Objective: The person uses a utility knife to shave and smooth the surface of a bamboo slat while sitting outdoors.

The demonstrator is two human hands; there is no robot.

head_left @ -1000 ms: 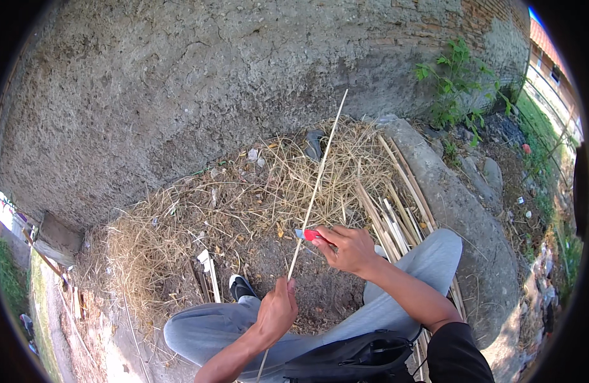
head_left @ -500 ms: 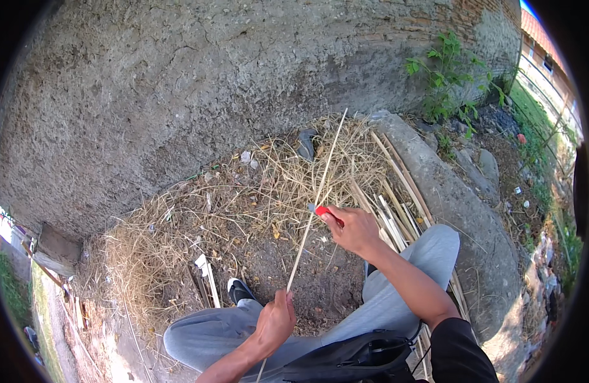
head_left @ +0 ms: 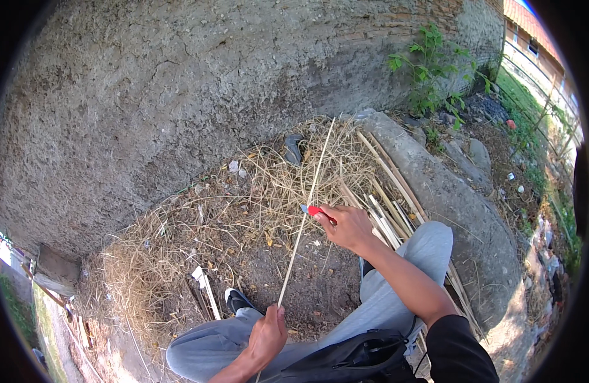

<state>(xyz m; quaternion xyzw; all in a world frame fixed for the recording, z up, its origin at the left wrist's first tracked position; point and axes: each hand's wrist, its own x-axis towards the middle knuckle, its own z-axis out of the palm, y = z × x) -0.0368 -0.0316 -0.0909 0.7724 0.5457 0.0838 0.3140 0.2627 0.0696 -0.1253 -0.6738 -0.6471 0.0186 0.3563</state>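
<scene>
In my head view the long, thin, pale strip (head_left: 292, 258) slants away from the lap, its near part pinched between thumb and fingers of the left hand (head_left: 268, 332), while the right hand (head_left: 347, 226), palm down, grips a red-handled knife (head_left: 317, 211), blade at the strip's middle. Beyond the strip I see tangled dry straw (head_left: 138, 274) and a rough grey wall (head_left: 179, 96); right of it, pale wooden slats (head_left: 395, 177) and a grey stone slab (head_left: 460, 210), the bent, grey-trousered right knee (head_left: 428, 246) close by the right forearm.
</scene>
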